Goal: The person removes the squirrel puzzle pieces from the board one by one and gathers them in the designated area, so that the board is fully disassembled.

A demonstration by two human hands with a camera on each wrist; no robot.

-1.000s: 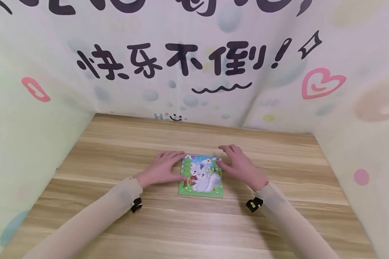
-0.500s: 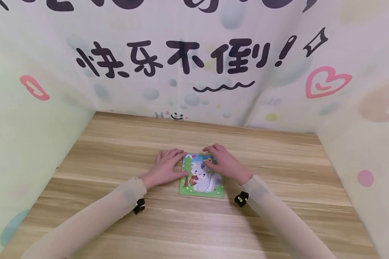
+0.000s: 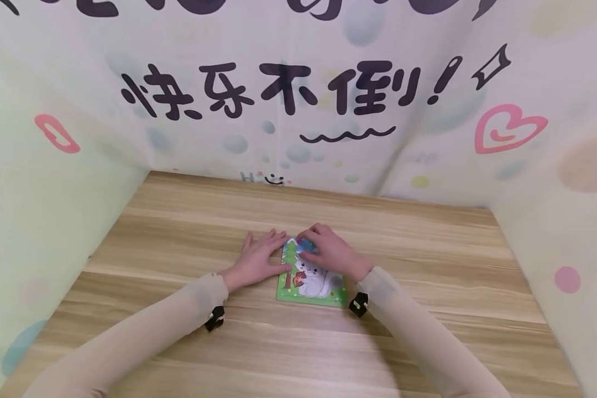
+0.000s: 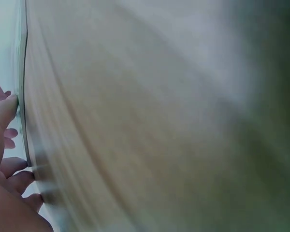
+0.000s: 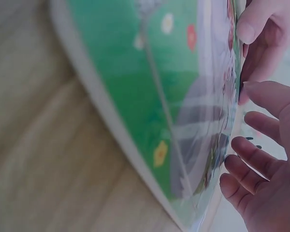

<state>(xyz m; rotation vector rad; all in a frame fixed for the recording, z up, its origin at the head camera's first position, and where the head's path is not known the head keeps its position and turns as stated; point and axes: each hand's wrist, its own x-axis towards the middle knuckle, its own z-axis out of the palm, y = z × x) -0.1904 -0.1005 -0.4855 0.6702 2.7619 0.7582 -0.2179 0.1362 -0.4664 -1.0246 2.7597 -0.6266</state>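
A small square picture board [image 3: 315, 284] lies flat on the table, printed with a pale squirrel, a green tree and an acorn. Its surface looks glossy in the right wrist view. My left hand [image 3: 256, 262] rests at the board's left side, its thumb on the left edge and its fingers spread toward the top left corner. Over the board's upper right part is my right hand [image 3: 335, 251], its fingers loosely bent and its thumb near the printed face. That hand hides the upper right of the picture. In the left wrist view the left hand [image 4: 7, 159] shows only at the edge.
The board lies on a wood-grain table [image 3: 204, 342]. A white printed curtain [image 3: 278, 138] with black writing stands behind it, and pale walls flank both sides. Each sleeve has a small black device [image 3: 359, 304] near the wrist.
My right hand has moved left across the board's top, from its upper right corner toward the middle. The left hand has stayed at the left edge, shifting slightly. The board lies nearly in place.
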